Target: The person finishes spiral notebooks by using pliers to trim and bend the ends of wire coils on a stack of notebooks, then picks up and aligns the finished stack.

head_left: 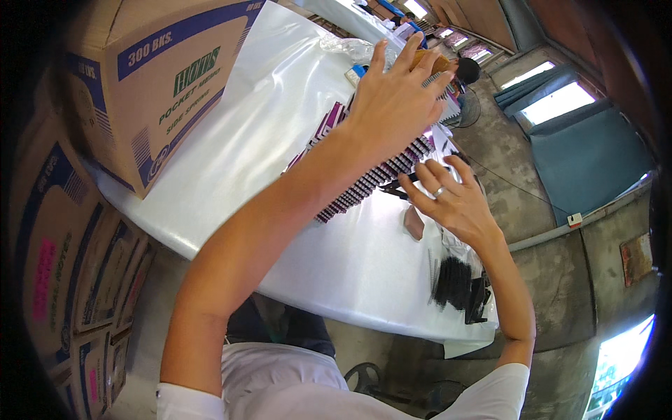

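A long row of spiral-bound pocket notebooks (pixel 371 180) with purple-edged covers lies on the white-covered table (pixel 329 273). My left hand (pixel 399 101) reaches over the far part of this row, its fingers spread, and nothing shows in its grasp. To its right and nearer to me, my right hand (pixel 455 199), with a ring on one finger, is bent around a black plier-like tool (pixel 393 187). The tool's tip pokes out past the thumb beside the coils; its handles are mostly hidden by the fingers.
A big cardboard carton (pixel 168 91) stands on the table at the left, with more cartons (pixel 84 266) stacked below. A brown piece (pixel 414 222) and a bundle of black coils (pixel 453 282) lie at the right. Clear plastic (pixel 343 47) and another person (pixel 465 70) are beyond.
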The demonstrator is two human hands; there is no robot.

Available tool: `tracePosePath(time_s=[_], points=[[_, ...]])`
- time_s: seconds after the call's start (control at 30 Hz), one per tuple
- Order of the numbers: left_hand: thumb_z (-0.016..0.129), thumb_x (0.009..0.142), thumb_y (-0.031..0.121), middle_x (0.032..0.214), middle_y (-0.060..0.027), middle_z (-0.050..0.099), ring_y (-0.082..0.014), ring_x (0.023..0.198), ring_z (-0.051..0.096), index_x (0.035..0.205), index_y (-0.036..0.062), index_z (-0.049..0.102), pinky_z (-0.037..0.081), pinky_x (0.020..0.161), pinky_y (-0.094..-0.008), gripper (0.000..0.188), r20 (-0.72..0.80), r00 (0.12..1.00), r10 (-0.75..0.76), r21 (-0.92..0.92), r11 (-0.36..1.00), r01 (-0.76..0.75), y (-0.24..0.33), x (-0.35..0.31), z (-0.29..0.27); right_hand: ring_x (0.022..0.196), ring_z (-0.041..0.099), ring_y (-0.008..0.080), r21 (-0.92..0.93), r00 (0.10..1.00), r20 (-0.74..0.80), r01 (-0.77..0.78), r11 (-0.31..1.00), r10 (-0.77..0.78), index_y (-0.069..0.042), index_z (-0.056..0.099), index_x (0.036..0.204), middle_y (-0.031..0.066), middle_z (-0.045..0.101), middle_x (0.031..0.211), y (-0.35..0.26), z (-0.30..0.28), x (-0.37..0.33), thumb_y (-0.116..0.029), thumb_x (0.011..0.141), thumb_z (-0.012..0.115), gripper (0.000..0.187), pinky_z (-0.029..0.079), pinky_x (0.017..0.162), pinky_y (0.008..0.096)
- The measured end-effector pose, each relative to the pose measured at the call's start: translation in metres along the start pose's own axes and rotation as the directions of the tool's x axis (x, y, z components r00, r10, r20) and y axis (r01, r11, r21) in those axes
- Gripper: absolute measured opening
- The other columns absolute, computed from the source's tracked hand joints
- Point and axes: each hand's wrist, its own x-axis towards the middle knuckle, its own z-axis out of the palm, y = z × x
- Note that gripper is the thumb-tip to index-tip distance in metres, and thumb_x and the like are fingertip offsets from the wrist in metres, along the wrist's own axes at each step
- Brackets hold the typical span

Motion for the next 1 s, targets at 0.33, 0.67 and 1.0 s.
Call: tracePosePath(time_s=[0.33,0.67,1.0], points=[[0.035,0.095,0.042,0.136,-0.0060,0.056,-0.0318,0.132,0.044,0.125,0.0313,0.064,0.031,0.108,-0.0537,0.043,0.695,0.714,-0.077,0.033,0.997,0.076,-0.010,0.024,0.014,0.117,0.048,0.0169,-0.046,0.995,0.028,0.099,0.994,-0.098,-0.013,0.057,0.123,0.0006,0.054,0.119,0.006,0.016,0.000,-0.017,0.079,0.059,0.044,0.038,0.102,0.0364],[0.036,0.091,0.039,0.134,-0.0055,0.057,-0.0321,0.132,0.044,0.124,0.0333,0.064,0.033,0.106,-0.0540,0.043,0.714,0.691,-0.107,0.029,0.992,0.123,-0.013,0.024,0.013,0.097,0.056,0.0214,0.015,0.913,0.337,-0.249,0.968,0.229,-0.002,0.065,0.100,0.0105,0.059,0.101,-0.049,0.007,0.015,-0.021,0.078,0.065,0.028,0.045,0.084,0.0356],[0.036,0.092,0.038,0.135,-0.0044,0.056,-0.0319,0.132,0.044,0.124,0.0323,0.064,0.034,0.106,-0.0546,0.043,0.707,0.701,-0.095,0.040,0.995,0.094,-0.011,0.024,0.010,0.114,0.050,0.0144,-0.009,0.996,-0.012,0.087,0.996,-0.088,-0.013,0.060,0.114,0.0016,0.055,0.112,0.012,0.002,0.002,-0.013,0.080,0.059,0.035,0.038,0.103,0.0381]])
